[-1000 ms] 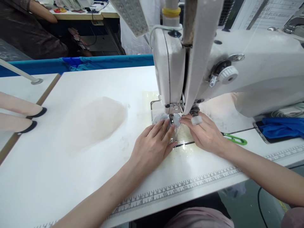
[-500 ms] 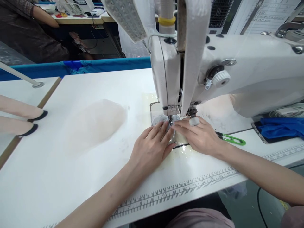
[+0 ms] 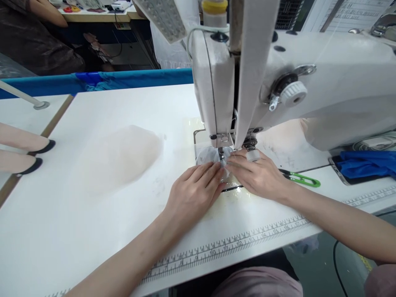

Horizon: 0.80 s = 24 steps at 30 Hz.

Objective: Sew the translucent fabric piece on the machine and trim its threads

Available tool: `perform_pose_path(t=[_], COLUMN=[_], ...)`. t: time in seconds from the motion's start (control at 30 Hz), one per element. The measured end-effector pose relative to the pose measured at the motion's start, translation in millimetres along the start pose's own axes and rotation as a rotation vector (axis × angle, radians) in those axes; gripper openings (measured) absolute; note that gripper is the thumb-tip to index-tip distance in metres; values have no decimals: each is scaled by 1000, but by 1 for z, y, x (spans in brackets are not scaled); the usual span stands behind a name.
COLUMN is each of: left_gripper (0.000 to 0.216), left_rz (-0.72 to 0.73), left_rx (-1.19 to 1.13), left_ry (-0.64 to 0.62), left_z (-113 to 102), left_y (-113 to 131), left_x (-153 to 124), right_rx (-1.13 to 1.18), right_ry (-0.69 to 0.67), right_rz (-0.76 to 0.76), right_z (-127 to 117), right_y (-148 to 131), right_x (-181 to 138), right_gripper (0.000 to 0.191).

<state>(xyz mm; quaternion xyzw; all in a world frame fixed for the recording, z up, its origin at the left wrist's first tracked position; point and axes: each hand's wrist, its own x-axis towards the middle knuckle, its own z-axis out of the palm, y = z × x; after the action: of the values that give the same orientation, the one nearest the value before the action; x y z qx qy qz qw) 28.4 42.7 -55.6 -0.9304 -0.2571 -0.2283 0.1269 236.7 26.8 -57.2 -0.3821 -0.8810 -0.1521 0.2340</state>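
White bench [image 3: 123,247] carries a sewing machine [image 3: 278,95], and both hands, left [image 3: 193,194] and right [image 3: 258,175], press flat, fingers together, on sheer fabric [image 3: 208,156] under the needle; keeping fingertips beside the foot guides it evenly.

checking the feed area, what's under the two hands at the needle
A small sheer whitish fabric piece lies under the fingers of the left hand and right hand, at the presser foot. How far it reaches beneath the palms is covered.
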Motion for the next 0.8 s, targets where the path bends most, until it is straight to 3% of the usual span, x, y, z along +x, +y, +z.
perform_pose_path(t=[0.2, 0.37, 0.5, 0.6, 0.8], left_gripper=[18, 14, 11, 9, 31], left_rz=[22, -106, -117, -157, -412], left_rx=[-57, -187, -206, -203, -238], left_ry=[79, 106, 75, 15, -276], left_z=[3, -3, -8, -12, -13], left_y=[-4, -6, -6, -7, -10], left_x=[-2, 4, 9, 13, 28], right_rx=[39, -35, -116, -116, 36], right_ry=[89, 61, 39, 10, 20], right_rz=[-46, -48, -57, -15, 232], right_z=[3, 2, 0, 1, 8], right_y=[2, 3, 2, 3, 3], right_x=[1, 3, 6, 7, 11], right_gripper=[16, 23, 24, 23, 28])
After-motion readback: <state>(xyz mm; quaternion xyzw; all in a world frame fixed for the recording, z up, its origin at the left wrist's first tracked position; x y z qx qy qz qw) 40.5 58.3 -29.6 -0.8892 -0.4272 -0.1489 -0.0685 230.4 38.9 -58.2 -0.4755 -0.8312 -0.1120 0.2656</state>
